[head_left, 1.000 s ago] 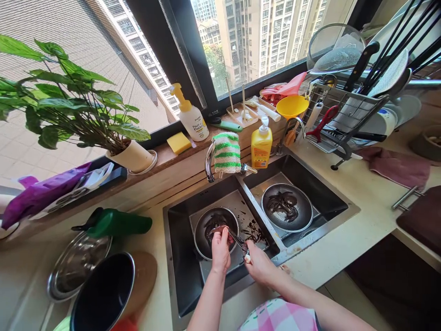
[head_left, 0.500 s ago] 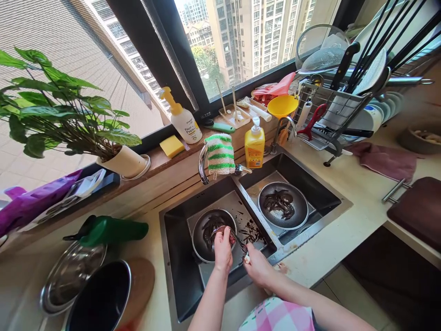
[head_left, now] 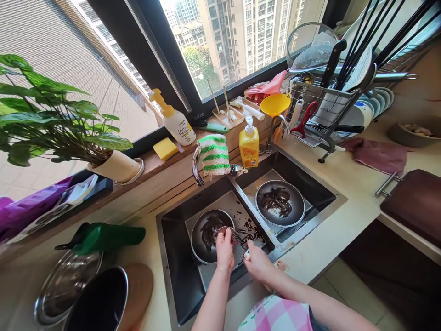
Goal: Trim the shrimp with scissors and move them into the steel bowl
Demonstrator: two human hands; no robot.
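Note:
My left hand is closed, its fingertips pinching a slick reddish-brown piece over the left frying pan. Close by, my right hand is wrapped round a slim tool that reaches towards that piece. A bit of pale handle shows by the fingers; the tool's kind is hard to make out. Dark, glossy strips lie in the left pan, partly hidden by my left hand. Dark scraps are scattered on the left sink basin's floor. The right frying pan holds similar dark strips and a rounded dark lump.
A striped cloth hangs over the tap between the basins. Behind stand a yellow soap bottle and a white pump bottle. A dish rack is at right; a deep pot and green bottle are left.
The camera view has shifted slightly, so the surroundings sit a little further left. My hands hold nearly the same pose over the left pan, the piece and tool still in them.

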